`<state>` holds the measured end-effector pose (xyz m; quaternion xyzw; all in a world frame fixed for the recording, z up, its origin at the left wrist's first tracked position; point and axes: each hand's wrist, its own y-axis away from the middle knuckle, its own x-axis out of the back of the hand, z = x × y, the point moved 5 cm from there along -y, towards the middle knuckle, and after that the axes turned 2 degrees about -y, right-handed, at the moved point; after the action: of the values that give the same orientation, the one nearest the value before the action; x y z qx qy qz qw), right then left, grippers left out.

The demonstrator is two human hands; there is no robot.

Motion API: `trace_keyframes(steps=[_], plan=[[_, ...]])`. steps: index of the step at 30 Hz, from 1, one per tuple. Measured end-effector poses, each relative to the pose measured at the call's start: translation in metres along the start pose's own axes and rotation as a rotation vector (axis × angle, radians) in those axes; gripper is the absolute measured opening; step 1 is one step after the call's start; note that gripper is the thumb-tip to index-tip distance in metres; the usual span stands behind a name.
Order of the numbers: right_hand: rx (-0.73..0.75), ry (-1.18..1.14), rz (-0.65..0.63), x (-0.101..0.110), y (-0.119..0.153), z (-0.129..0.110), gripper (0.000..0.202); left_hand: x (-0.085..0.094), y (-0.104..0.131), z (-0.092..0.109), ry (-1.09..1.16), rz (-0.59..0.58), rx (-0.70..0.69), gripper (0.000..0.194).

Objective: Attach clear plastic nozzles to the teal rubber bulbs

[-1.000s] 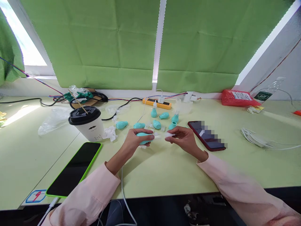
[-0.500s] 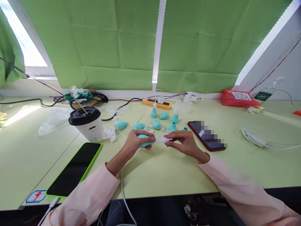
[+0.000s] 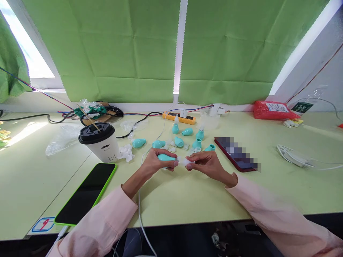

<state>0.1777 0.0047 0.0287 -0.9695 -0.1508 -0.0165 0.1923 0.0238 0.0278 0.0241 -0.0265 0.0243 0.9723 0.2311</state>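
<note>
My left hand (image 3: 158,159) is wrapped round a teal rubber squeeze bulb (image 3: 165,157), which lies on its side with its neck to the right. Between finger and thumb, my right hand (image 3: 205,163) pinches a translucent plastic nozzle (image 3: 183,161) in line with the bulb's neck. The two parts meet or nearly meet between my hands; the exact joint is too small to make out. Just beyond my fingers, several more teal bulbs stand or lie on the table, among them an open-mouthed bulb (image 3: 197,143) and a bulb with a nozzle on top (image 3: 175,127). Small clear pieces (image 3: 171,145) lie among them.
A lidded paper cup (image 3: 103,146) and a green-cased phone (image 3: 87,194) are on the left. To the right lie a dark red phone (image 3: 233,153) and a white cable (image 3: 293,157). A yellow power strip (image 3: 179,117) sits at the back. A white cord (image 3: 139,203) runs past my left wrist.
My right hand has shifted slightly left and its fingers sit closer to the bulb's neck. My left hand keeps hold of the bulb almost in place.
</note>
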Motion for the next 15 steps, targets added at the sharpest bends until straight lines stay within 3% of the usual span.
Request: trace_keyframes(steps=[5,15], plan=[[0.037,0.020,0.017,-0.0005,0.0021,-0.0036,0.016,-0.0032,0.0010,-0.0014,0.052,-0.029,-0.006,0.027],[-0.022,0.066,0.067,0.0020,0.0038,-0.0079,0.022,0.0009,-0.0005,0.0011,-0.097,0.005,-0.048,0.036]])
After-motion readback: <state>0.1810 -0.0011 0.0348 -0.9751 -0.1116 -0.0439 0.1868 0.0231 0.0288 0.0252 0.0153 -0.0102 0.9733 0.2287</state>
